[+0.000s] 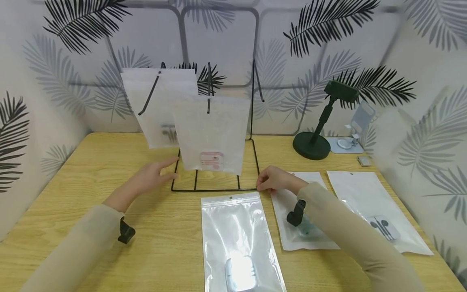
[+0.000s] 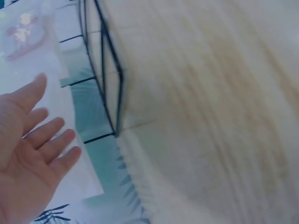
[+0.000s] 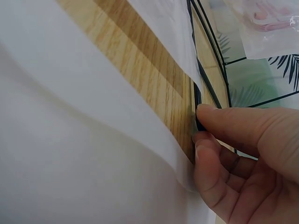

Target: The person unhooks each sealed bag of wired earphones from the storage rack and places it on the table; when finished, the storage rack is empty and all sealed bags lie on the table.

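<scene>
A black wire display rack stands on the table with plastic pouches hung on its hooks. The front pouch holds a pink case with earphones; another pouch hangs behind to the left. My right hand pinches the rack's front right corner between thumb and fingertips, seen closely in the right wrist view. At the rack's left side, my left hand has its fingers loosely extended, palm towards the rack. Whether its fingertips touch the left rail, I cannot tell.
A silvery pouch lies in front of the rack. Two more pouches, one partly under my right arm and one farther right, lie flat. Behind them stand a green phone stand and a light-coloured holder.
</scene>
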`<state>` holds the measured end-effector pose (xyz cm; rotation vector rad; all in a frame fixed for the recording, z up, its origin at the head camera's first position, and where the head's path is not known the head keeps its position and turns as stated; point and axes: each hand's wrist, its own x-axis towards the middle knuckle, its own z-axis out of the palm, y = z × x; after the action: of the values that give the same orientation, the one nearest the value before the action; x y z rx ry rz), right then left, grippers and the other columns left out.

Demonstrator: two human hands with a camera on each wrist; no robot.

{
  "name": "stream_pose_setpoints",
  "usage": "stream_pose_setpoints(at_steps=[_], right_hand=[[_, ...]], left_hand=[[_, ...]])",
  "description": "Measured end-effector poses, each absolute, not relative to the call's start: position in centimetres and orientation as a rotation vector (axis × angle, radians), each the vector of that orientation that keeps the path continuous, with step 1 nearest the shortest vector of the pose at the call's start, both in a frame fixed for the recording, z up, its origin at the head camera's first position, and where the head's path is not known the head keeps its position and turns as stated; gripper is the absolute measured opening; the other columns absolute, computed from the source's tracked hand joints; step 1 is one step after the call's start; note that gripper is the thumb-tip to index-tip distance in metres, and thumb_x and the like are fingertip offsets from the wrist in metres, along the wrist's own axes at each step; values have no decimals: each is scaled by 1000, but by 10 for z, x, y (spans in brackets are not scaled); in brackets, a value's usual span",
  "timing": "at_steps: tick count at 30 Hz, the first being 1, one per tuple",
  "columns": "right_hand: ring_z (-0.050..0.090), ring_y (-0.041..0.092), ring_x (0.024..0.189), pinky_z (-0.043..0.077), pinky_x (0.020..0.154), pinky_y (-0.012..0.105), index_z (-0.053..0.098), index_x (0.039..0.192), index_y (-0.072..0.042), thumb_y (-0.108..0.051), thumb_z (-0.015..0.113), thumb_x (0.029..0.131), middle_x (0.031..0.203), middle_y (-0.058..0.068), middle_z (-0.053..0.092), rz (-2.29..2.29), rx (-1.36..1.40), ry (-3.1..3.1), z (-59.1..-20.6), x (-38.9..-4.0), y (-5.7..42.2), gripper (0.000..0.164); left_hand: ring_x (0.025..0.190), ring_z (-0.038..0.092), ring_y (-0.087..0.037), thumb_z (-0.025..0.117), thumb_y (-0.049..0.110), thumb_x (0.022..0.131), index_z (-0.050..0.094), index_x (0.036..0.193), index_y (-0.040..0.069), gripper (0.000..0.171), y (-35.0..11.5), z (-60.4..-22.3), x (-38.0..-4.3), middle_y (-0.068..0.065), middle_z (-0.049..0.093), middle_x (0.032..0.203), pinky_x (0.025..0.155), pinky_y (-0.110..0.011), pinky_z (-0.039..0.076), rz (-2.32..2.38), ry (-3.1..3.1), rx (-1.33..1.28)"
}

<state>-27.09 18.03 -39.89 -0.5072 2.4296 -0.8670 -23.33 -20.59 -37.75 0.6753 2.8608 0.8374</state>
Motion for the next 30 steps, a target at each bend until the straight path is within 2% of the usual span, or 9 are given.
stream_pose_setpoints(at_steps=[6, 7, 12, 16, 26, 30], right_hand=[[47, 12, 50, 44, 44, 23, 68, 81, -5, -8, 66, 86, 62, 1, 54, -866, -493, 2432, -399, -271, 180, 6], [47, 12, 50, 44, 44, 23, 68, 81, -5, -8, 66, 86, 62, 1, 54, -865, -487, 2431, -399, -271, 180, 6], [48, 12, 51, 45, 45, 23, 68, 83, -5, -8, 66, 86, 63, 2, 54, -867, -462, 2427, -398, -270, 179, 5], [49, 12, 52, 46, 45, 23, 68, 83, -5, -8, 65, 86, 64, 2, 55, -866, -463, 2432, -398, -269, 179, 5], [48, 12, 52, 45, 45, 23, 68, 81, -5, -7, 65, 86, 62, 1, 53, -868, -462, 2434, -399, -269, 179, 6], [48, 12, 52, 46, 45, 23, 68, 82, -4, -7, 65, 86, 62, 1, 53, -873, -460, 2431, -398, -269, 179, 6]], left_hand=[[108, 53, -38, 51, 35, 95, 29, 144, 7, 61, -198, -361, -232, -22, 39, 138, 88, -49, 44, 1100, 2911, 607], [120, 42, -40, 51, 36, 94, 30, 144, 7, 61, -196, -360, -232, -20, 39, 138, 93, -51, 40, 1189, 2890, 592], [126, 39, -26, 51, 33, 95, 30, 145, 12, 58, -187, -350, -233, -12, 38, 141, 99, -41, 37, 1666, 2675, 504], [126, 39, -20, 52, 35, 94, 34, 144, 15, 57, -184, -346, -236, -8, 41, 140, 100, -39, 36, 1825, 2587, 458], [122, 44, -16, 53, 24, 95, 35, 141, 3, 54, -176, -349, -247, -13, 37, 142, 95, -25, 40, 2099, 2273, 479], [113, 51, -11, 55, 21, 94, 39, 139, 1, 51, -174, -351, -250, -4, 52, 129, 91, -25, 44, 2140, 2228, 492]])
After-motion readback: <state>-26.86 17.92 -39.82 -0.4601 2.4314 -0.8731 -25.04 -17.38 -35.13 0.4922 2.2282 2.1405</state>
